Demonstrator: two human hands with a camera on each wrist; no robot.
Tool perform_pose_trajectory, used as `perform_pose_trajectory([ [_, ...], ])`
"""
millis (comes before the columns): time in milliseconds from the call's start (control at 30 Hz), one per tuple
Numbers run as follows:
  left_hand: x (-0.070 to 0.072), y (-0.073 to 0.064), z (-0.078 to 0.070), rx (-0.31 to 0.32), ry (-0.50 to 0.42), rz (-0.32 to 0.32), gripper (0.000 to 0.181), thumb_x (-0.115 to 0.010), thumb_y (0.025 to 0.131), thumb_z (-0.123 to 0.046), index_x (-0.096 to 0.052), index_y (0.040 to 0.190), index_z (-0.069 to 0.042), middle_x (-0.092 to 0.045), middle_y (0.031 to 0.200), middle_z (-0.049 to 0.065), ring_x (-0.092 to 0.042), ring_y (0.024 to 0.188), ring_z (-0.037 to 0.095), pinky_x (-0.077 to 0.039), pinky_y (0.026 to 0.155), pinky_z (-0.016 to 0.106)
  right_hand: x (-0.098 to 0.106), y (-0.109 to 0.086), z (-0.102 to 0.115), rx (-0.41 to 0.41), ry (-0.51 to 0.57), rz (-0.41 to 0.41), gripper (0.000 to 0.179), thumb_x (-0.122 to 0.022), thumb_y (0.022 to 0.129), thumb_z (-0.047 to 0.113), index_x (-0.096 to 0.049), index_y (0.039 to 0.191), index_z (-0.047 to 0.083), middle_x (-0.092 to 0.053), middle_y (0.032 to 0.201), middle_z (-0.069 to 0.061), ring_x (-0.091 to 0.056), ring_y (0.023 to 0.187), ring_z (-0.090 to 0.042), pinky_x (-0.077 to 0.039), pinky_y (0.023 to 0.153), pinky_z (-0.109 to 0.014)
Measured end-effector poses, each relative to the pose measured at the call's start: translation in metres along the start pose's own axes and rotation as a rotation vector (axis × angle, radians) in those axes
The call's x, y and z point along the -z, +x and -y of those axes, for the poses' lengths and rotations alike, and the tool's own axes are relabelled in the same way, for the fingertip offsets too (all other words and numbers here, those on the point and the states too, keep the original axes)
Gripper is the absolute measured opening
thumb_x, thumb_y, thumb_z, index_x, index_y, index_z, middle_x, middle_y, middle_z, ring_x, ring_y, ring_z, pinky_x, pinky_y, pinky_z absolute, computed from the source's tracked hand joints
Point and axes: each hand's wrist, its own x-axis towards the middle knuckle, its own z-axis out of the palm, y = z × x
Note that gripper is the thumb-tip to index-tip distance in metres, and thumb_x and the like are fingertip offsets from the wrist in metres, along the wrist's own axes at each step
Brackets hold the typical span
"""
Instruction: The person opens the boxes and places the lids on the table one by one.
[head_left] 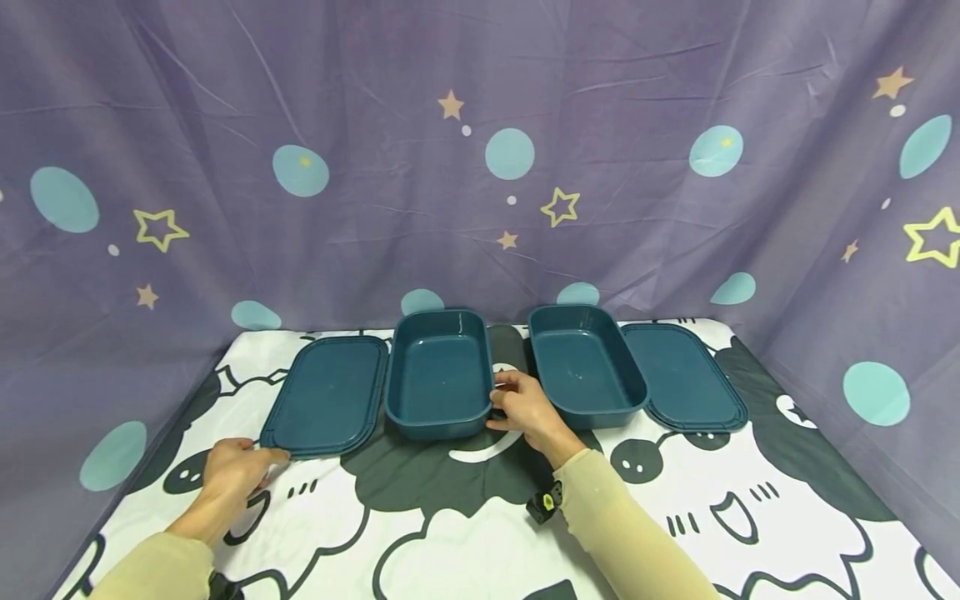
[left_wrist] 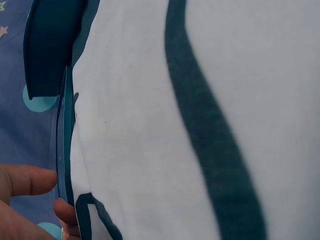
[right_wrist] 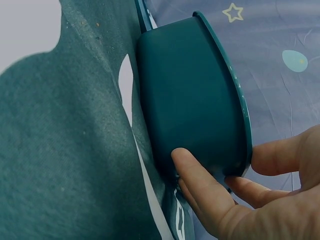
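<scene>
My left hand (head_left: 234, 468) is at the near left corner of a flat dark teal lid (head_left: 324, 396), thumb and fingertips right at its edge. In the left wrist view, the lid (left_wrist: 64, 145) shows edge-on beside the thumb. Right of this lid stands an open, rounded rectangular food container (head_left: 442, 385) of the same colour. My right hand (head_left: 525, 410) is against its right side. Extended fingers touch the container's wall (right_wrist: 190, 95) in the right wrist view, with the thumb at its rim.
A second teal container (head_left: 581, 371) stands right of my right hand, slightly turned. Beside it lies another teal lid (head_left: 684, 379), partly overlapped by that container in the head view. A cartoon-patterned cloth (head_left: 420, 550) covers the table. A purple curtain (head_left: 375, 167) rises behind and at both sides.
</scene>
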Motion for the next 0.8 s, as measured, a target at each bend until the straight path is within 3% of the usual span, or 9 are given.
perform_pose_trajectory([
  [200,0.003,0.002,0.0,-0.003,-0.058,-0.002,0.074,-0.067,0.077,-0.005,-0.028,0.135,0.02,-0.053,0.092,0.025,-0.055,0.055,0.019,-0.046,0.053,0.031,0.0,0.001,-0.001,0.009,0.001,0.005,0.038,-0.048,0.093,-0.001,-0.045,0.13,-0.007,-0.049,0.112,-0.022,-0.051,0.091,-0.026,-0.055,0.076,-0.047],
  [467,0.004,0.004,0.002,0.017,-0.095,-0.018,0.072,-0.065,0.079,-0.006,-0.028,0.137,0.017,-0.047,0.107,0.03,-0.054,0.055,0.019,-0.046,0.052,0.031,-0.002,0.001,-0.001,0.019,-0.002,0.016,0.039,-0.047,0.093,-0.001,-0.044,0.131,-0.008,-0.049,0.109,-0.021,-0.052,0.091,-0.027,-0.054,0.077,-0.048],
  [600,0.006,0.006,-0.001,-0.01,-0.05,-0.035,0.073,-0.066,0.082,-0.013,-0.029,0.138,0.015,-0.047,0.117,0.035,-0.059,0.078,0.034,-0.05,0.067,0.043,-0.003,0.001,0.002,0.028,-0.023,0.006,0.038,-0.047,0.093,0.001,-0.044,0.13,-0.008,-0.049,0.106,-0.018,-0.053,0.093,-0.029,-0.054,0.078,-0.047],
  [733,0.008,0.006,-0.006,-0.099,-0.023,-0.072,0.071,-0.066,0.084,-0.018,-0.031,0.138,0.014,-0.046,0.124,0.035,-0.048,0.108,0.048,-0.042,0.087,0.057,-0.001,0.001,0.007,0.056,-0.092,-0.003,0.037,-0.051,0.093,0.006,-0.046,0.128,-0.007,-0.052,0.11,-0.018,-0.056,0.099,-0.03,-0.053,0.083,-0.047],
  [800,0.007,0.004,-0.012,-0.137,-0.034,-0.088,0.069,-0.065,0.085,-0.02,-0.033,0.137,0.012,-0.045,0.123,0.033,-0.046,0.11,0.047,-0.04,0.088,0.057,0.001,0.001,0.011,0.071,-0.12,-0.012,0.037,-0.052,0.093,0.007,-0.048,0.126,-0.007,-0.053,0.112,-0.018,-0.057,0.103,-0.031,-0.051,0.085,-0.047],
])
